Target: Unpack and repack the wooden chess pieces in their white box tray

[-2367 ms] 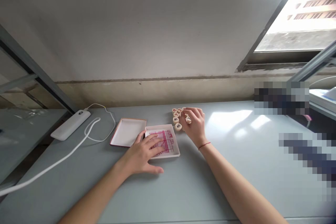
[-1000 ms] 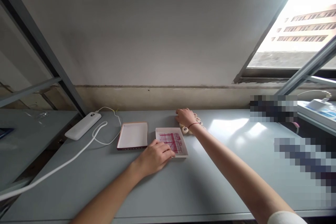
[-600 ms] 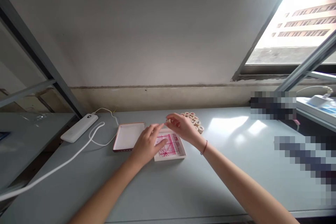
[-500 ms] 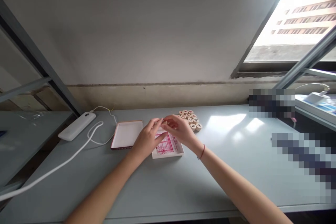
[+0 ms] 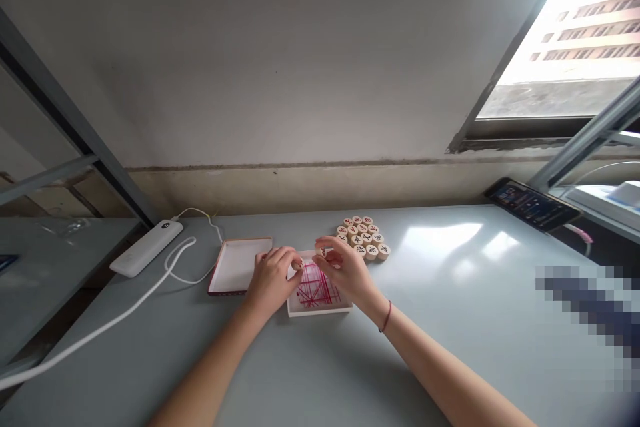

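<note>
Right, both hands are in close together, and each one has a catch. On my head feed the left hand pinches a pale round piece between thumb and fingertips, right at the far left corner of the shallow white box; whether that piece touches the rim, I can't tell from up here. Facing it, the right hand, red cord round the wrist, grips a second piece between thumb and fingers over the box's far side. Near each other, those two pieces, but a clear gap between them! Below, the box lies flat on the grey desk, with a magenta-lined sheet inside it.

Just past the right hand I've got the big group: loose pieces packed in tight rows on the desk, characters facing up, some red, some black. Over to the left of the box lies a tray, hollow side up, white inside with a dark red near side, and the left hand is just beside it. Farther left I pick out a white power bank and a thick white cable. Way out right, a phone sits tilted, screen lit, by the metal frame.
</note>
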`<state>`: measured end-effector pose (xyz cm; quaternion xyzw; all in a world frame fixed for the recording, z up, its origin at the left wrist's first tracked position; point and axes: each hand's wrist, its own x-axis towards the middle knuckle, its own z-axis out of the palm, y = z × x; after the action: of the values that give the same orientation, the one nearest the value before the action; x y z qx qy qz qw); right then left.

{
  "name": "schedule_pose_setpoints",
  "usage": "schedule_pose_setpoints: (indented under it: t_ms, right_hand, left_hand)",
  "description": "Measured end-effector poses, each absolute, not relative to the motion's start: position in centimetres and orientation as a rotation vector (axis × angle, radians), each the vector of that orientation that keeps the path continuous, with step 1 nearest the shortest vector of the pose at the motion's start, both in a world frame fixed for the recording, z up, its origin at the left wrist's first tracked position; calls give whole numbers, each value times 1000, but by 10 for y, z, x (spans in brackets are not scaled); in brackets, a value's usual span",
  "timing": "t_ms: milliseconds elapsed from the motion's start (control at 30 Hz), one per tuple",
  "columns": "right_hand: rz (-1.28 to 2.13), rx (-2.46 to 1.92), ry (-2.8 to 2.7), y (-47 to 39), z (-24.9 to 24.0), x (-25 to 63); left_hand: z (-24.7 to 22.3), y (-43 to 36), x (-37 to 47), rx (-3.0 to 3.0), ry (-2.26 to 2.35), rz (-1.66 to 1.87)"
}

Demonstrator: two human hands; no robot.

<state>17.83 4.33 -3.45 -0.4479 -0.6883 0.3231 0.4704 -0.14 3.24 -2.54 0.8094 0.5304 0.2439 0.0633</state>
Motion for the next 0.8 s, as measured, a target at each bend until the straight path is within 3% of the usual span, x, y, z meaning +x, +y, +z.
schedule_pose_setpoints:
  t_ms: [500,800]
  right_hand:
    - [353,-1220,-2266,37,-36,155]
    - [349,-1371,-2361,39,-35,151]
  left_hand:
    - [-24,27,-5,2519,1824,331]
    - [-25,23,2,2478,1785,309]
